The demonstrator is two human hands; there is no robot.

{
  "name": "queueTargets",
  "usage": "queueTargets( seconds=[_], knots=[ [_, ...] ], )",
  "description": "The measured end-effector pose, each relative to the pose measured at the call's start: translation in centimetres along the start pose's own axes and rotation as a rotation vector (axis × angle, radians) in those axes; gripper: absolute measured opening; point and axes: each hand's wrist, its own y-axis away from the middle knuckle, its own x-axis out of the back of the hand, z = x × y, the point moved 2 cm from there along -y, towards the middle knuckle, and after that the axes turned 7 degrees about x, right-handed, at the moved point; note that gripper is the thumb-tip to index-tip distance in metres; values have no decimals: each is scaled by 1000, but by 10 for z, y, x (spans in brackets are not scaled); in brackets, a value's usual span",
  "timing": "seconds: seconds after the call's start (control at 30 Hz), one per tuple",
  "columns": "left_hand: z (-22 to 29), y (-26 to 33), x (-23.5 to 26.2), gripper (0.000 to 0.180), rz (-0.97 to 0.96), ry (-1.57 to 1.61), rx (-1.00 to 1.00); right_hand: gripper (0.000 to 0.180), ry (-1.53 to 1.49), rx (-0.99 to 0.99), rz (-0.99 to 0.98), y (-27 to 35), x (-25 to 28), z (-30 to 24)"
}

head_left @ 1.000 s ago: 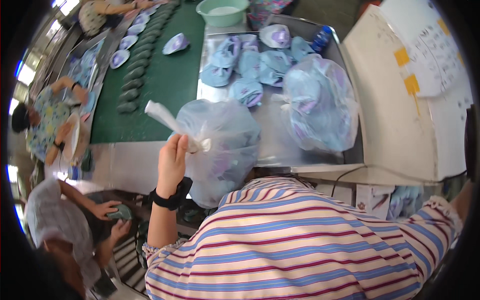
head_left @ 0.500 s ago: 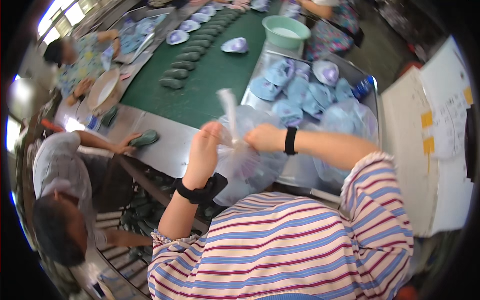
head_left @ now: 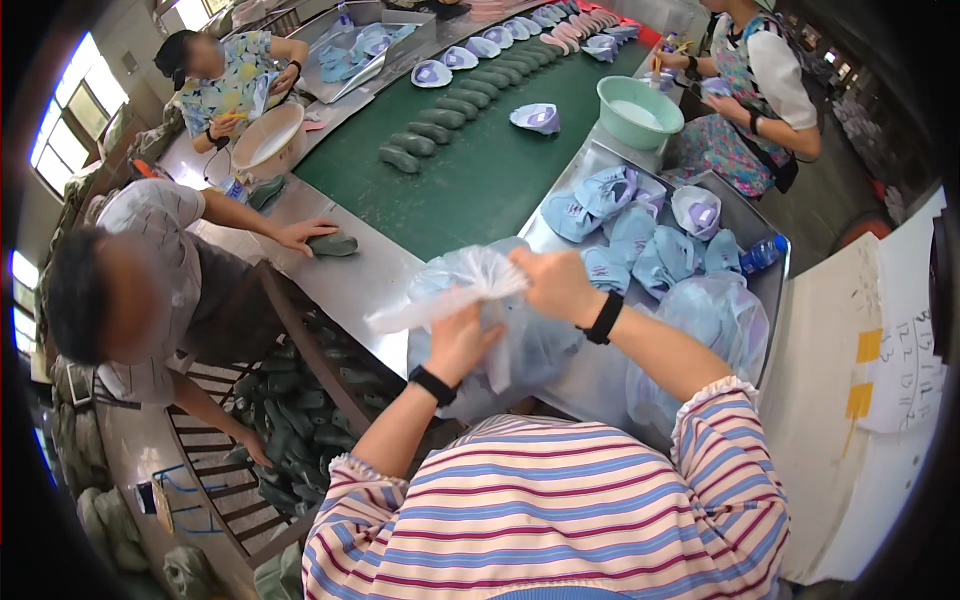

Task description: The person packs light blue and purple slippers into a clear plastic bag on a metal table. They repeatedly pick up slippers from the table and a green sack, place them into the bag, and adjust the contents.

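The right hand [head_left: 556, 288] has its fingers closed on the gathered neck of a translucent bag [head_left: 552, 348] just before the torso; the left hand [head_left: 461, 347] is under the plastic tail — its grip I cannot tell. Blue shoe uppers [head_left: 665, 258] lie beyond, in a metal tray [head_left: 600, 385].

Right hand [head_left: 552, 287]: fingers curled in (the farther forward of the two).
Left hand [head_left: 460, 347]: just beside it, fingers bent, partly hidden.
Right forearm [head_left: 668, 350]: slanting forward and leftward.
Left forearm [head_left: 392, 433]: reaching forward, angled inward.

Blue uppers [head_left: 665, 262], bag [head_left: 712, 322] in tray [head_left: 607, 370]
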Motion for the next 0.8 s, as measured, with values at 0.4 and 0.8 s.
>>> queueTargets(
  seconds=[0.4,0.8],
  knots=[
    [-26,-25,52,22,1,155,9,13,-198,163,-187,-8,4,47],
    [-37,-32,125,11,-35,-191,-64,13,254,-335,86,-4,37,165]
  ],
)
